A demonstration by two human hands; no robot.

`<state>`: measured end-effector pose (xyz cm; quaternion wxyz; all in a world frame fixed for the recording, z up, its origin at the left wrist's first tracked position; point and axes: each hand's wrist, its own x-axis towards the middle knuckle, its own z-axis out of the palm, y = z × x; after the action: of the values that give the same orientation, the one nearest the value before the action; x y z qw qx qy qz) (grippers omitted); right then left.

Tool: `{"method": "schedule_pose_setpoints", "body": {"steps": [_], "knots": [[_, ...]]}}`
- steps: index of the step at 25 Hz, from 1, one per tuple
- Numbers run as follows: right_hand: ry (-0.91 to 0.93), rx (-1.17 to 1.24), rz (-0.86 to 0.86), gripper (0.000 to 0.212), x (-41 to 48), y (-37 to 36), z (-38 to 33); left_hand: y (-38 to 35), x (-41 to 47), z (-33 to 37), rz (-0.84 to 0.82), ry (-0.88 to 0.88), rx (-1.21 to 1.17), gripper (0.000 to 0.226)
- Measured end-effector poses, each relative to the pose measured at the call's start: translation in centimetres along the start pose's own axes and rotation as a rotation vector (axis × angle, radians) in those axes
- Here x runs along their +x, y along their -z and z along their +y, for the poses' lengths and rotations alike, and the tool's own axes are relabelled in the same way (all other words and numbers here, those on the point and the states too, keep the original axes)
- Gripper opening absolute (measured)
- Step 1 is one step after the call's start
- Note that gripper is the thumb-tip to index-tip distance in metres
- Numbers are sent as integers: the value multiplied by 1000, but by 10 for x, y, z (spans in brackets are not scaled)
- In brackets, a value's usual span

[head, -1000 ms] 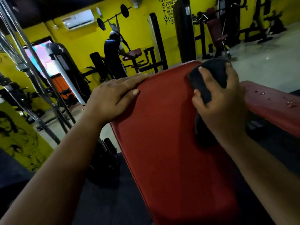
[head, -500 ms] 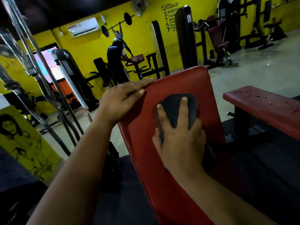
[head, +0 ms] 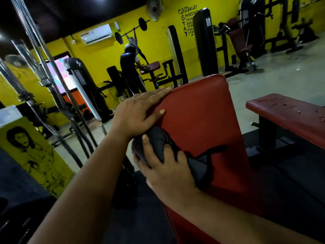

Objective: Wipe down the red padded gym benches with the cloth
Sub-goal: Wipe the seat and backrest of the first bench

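At the far left stands one yellow panel with a black line drawing of a figure, and beside it several slanted chrome bars cross the view. Behind them, one white air conditioner hangs on the yellow wall. Further right, at the back, one person in dark clothes leans over a small red pad.

Two hands are in view. The left hand lies released, with its fingers straight along the upper left edge of the near red padded gym bench and its thumb on the red face. This bench's pad is tilted up, away from the camera. Just below the left hand and touching its wrist, the right hand grasps the one dark grey cloth. Its fingers are curled round the bunched cloth and hold it against the left edge of the pad. A loose tail of the cloth trails rightward across the red surface.

To the right, set apart from the first, a second red padded gym bench lies flat on a black frame. Small wet specks dot its top. That makes two red benches close by.
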<state>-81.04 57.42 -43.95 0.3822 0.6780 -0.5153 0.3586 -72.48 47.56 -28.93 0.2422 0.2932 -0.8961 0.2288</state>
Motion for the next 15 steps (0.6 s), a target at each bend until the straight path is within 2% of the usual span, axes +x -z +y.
{"method": "schedule_pose_setpoints", "body": {"steps": [3, 8, 11, 15], "knots": [[72, -18, 25, 47, -12, -1, 24, 4, 5, -4, -43, -102, 175, 58], [48, -22, 2, 55, -19, 5, 87, -4, 4, 5, 64, -315, 479, 51], [-24, -5, 4, 56, -21, 10, 124, -6, 7, 8, 68, -355, 488, 53], [-255, -5, 13, 55, -20, 15, 167, -12, 7, 14, 46, -376, 422, 55]]}}
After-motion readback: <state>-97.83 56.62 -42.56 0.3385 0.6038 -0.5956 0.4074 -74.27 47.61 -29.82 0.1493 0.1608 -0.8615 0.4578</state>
